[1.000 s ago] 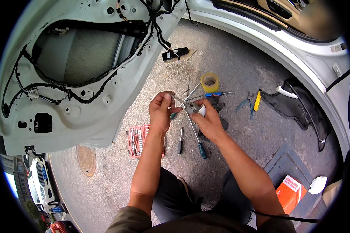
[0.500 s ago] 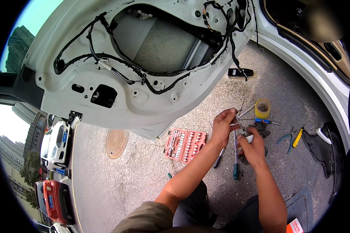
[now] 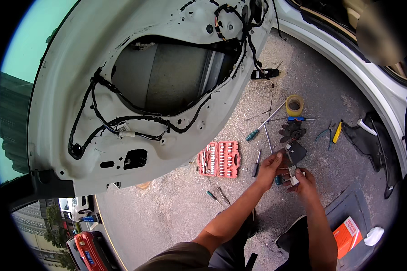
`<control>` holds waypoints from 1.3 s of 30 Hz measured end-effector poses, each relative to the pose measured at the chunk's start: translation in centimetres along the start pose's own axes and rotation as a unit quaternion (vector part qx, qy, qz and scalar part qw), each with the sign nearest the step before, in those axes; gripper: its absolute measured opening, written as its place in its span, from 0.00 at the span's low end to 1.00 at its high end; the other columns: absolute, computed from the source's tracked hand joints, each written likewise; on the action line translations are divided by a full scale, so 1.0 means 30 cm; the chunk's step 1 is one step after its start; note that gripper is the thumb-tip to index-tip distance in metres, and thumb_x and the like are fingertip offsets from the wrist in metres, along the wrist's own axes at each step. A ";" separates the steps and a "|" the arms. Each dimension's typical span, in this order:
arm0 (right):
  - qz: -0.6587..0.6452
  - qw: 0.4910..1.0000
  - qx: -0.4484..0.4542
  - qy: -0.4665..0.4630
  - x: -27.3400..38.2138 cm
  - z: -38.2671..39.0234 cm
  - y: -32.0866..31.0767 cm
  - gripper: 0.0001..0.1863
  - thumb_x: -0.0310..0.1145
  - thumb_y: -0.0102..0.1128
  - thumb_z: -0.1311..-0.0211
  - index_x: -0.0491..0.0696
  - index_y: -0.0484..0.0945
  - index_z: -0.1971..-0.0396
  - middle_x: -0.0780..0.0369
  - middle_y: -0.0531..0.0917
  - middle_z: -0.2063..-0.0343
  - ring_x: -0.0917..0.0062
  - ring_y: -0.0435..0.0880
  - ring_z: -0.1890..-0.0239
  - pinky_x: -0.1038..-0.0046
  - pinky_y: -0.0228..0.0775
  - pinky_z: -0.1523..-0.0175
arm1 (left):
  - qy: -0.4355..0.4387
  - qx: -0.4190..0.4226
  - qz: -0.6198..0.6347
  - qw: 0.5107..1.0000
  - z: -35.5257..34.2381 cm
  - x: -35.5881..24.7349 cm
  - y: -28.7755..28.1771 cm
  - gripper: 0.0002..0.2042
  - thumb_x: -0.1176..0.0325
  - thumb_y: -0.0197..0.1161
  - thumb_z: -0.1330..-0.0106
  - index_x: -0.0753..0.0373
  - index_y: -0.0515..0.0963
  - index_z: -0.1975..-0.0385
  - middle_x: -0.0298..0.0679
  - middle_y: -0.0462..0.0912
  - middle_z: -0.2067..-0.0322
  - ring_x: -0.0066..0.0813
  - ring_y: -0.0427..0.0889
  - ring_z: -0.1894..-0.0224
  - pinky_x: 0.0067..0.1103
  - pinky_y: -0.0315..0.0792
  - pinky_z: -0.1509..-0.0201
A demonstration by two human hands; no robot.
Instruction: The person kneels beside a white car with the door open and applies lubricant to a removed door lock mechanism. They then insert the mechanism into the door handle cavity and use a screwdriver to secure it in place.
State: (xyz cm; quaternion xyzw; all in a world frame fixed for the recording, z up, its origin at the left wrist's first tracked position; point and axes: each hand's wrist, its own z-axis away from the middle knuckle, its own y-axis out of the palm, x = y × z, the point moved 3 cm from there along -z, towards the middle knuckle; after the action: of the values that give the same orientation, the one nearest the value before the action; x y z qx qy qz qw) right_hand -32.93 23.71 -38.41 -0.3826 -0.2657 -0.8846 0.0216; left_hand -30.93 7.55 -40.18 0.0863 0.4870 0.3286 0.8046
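Observation:
In front of my body, above the ground, my left hand point(image 3: 270, 170) and my right hand point(image 3: 305, 182) hold a small silver metal bracket-like part point(image 3: 293, 174) between them. The left fingers pinch its left side. Fingers of the right hand close round its lower right side. A dark rounded plate point(image 3: 297, 153) shows just beyond the part; whether it is joined to it I cannot tell. Below the left fingers, the teal handle of a screwdriver point(image 3: 279, 180) shows partly. To the upper left stands a stripped car door point(image 3: 176, 156) with a black wiring harness point(image 3: 140, 119) across its bare metal.
On the ground lie a red socket set case point(image 3: 218, 159), a teal-handled screwdriver point(image 3: 252, 135), a yellow tape roll point(image 3: 294, 105), black gloves point(image 3: 292, 131), pliers point(image 3: 323, 133), a yellow cutter point(image 3: 337, 131) and a black trim panel point(image 3: 368, 144). An orange-and-white box point(image 3: 347, 235) sits lower right.
My view has shifted, with the door now larger at left. My hands have moved lower and slightly right, still holding the metal part. The gloves and teal-handled screwdriver are now more visible.

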 end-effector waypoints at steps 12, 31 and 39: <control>-0.266 0.953 -0.092 0.113 0.169 0.967 0.186 0.17 0.41 0.58 0.33 0.44 0.78 0.53 0.58 0.84 0.58 0.69 0.84 0.55 0.67 0.77 0.51 | -0.199 -0.045 -0.241 0.949 1.159 -0.163 0.239 0.25 0.52 0.53 0.24 0.68 0.73 0.41 0.39 0.82 0.53 0.26 0.83 0.55 0.26 0.80 0.50; 0.294 0.955 0.000 -0.033 -0.063 1.800 1.200 0.19 0.40 0.63 0.43 0.38 0.80 0.62 0.56 0.86 0.68 0.75 0.85 0.66 0.71 0.75 0.60 | -0.018 0.025 -0.179 0.983 2.291 -0.613 -0.119 0.25 0.60 0.54 0.23 0.63 0.60 0.33 0.43 0.73 0.44 0.36 0.79 0.46 0.34 0.81 0.47; 0.289 0.932 0.218 0.031 -0.276 1.938 1.819 0.22 0.42 0.66 0.34 0.39 0.76 0.51 0.60 0.83 0.61 0.78 0.83 0.61 0.75 0.77 0.62 | 0.090 -0.081 -0.054 0.991 2.764 -0.821 -0.612 0.19 0.59 0.53 0.23 0.68 0.71 0.43 0.42 0.79 0.51 0.32 0.81 0.50 0.32 0.81 0.46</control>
State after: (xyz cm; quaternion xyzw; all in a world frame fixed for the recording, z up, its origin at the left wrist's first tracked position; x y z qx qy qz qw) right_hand 24.80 3.83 13.54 -0.4015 -0.3293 -0.7716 0.3675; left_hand 39.31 -6.64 11.66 -0.0356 0.5335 0.3295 0.7782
